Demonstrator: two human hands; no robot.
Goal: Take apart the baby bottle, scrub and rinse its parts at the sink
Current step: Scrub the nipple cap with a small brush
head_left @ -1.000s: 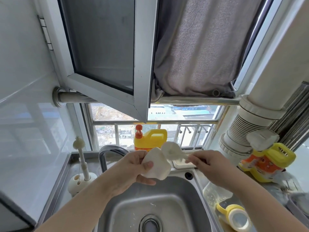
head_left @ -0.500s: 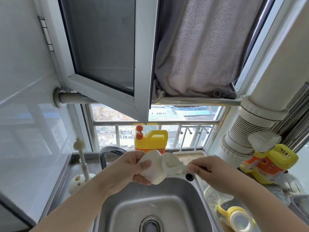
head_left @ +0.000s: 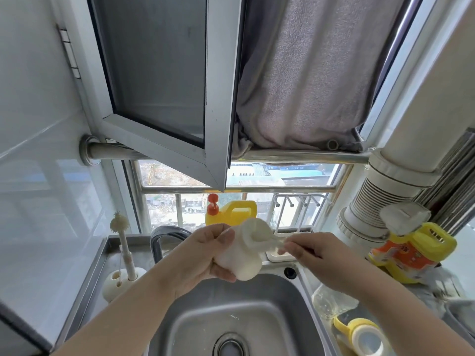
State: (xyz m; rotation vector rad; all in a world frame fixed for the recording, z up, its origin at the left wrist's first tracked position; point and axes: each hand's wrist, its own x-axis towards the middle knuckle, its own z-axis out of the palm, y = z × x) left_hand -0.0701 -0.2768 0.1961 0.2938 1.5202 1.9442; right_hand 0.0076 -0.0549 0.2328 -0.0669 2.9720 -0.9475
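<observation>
Steel sink (head_left: 288, 312), basin open beneath the hands. Left hand (head_left: 203, 260) grips a white bottle part (head_left: 241, 263) above the sink's rear rim; right hand (head_left: 316, 255) pinches a brush (head_left: 259, 233) pressed against it. Clear bottle (head_left: 331, 301) lies on the right ledge, just beside the yellow collar (head_left: 362, 335).

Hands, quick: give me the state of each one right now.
Left hand: grip closed around the white bottle part.
Right hand: grip pinching the brush handle.

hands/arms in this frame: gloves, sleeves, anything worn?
Nothing worn that shows. Left hand and right hand are bare, no gloves, rings or watch visible. Both forearms are bare to the frame edge; no sleeve in view. Fingernails look short and unpainted.
</observation>
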